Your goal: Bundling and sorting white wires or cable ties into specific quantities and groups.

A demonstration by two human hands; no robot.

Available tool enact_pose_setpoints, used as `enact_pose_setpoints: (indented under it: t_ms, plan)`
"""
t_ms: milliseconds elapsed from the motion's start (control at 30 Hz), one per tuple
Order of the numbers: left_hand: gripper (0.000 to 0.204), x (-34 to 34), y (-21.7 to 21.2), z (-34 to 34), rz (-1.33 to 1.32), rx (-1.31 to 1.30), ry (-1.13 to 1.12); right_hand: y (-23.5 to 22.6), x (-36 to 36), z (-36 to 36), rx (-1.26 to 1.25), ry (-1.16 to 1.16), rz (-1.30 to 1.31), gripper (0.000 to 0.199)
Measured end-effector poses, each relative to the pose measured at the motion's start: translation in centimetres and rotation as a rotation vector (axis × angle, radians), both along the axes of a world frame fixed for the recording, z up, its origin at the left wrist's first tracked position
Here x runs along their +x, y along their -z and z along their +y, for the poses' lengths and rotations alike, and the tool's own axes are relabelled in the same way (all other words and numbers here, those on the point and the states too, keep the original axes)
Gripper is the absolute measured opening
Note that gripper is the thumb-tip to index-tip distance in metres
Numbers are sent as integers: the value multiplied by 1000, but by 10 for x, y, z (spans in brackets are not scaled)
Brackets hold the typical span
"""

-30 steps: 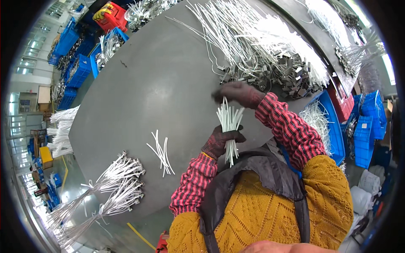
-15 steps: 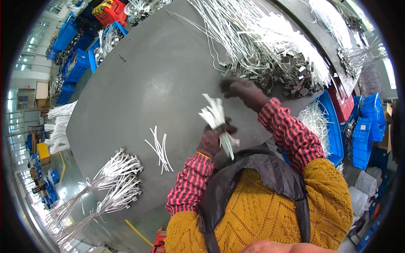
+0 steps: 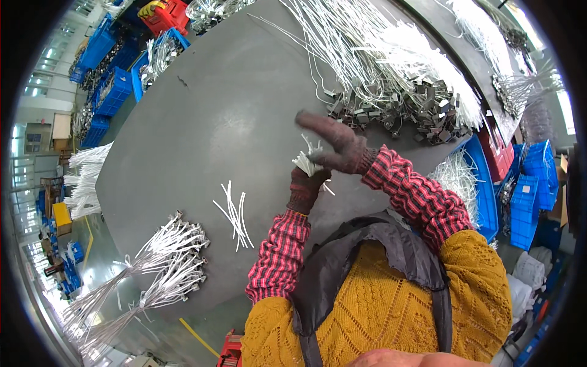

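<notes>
My gloved left hand (image 3: 306,188) is closed round a bundle of short white tubes (image 3: 304,162), whose ends fan out above and below the fist. Just beyond it is my gloved right hand (image 3: 340,144), its fingers stretched out to the left and its thumb side against the tops of the tubes. Whether the right thumb presses on a tube is hidden. To the left, several loose white tubes (image 3: 232,219) lie crossed on the grey table (image 3: 165,140).
At the far right lies a big heap of white wires (image 3: 373,52) with dark metal-ended pieces (image 3: 422,113). Tied cable bundles (image 3: 177,248) overhang the table's near left edge. A blue crate (image 3: 483,189) of white strands stands at the right, with more blue crates (image 3: 113,92) far left.
My right hand has moved left and nearer, from beside the metal-ended heap to the tube bundle, its fingers now extended. The bundle in my left hand has turned, with less of it showing below.
</notes>
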State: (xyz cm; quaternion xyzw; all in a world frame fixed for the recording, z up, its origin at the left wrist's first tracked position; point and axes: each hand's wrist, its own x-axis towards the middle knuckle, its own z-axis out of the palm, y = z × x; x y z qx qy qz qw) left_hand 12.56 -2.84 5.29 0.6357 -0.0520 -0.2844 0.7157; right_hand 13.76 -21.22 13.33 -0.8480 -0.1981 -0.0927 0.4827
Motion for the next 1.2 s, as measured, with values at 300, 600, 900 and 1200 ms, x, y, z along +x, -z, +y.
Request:
enact_pose_setpoints:
  t_ms: [300, 600, 900, 1200]
  plan:
    - [44, -8, 17, -3, -149, -73, -68, -20, -13, 11, -530, -299, -78, 62]
    - [29, 6, -36, -33, 500, -787, -505, 31, -68, 8, 340, 439, 173, 56]
    - [21, 15, -63, -69, 531, -824, -576, -1, -64, 26, 892, 567, 179, 51]
    - [25, -13, -68, -91, 352, -812, -326, 3, -65, 0, 1216, 679, 233, 46]
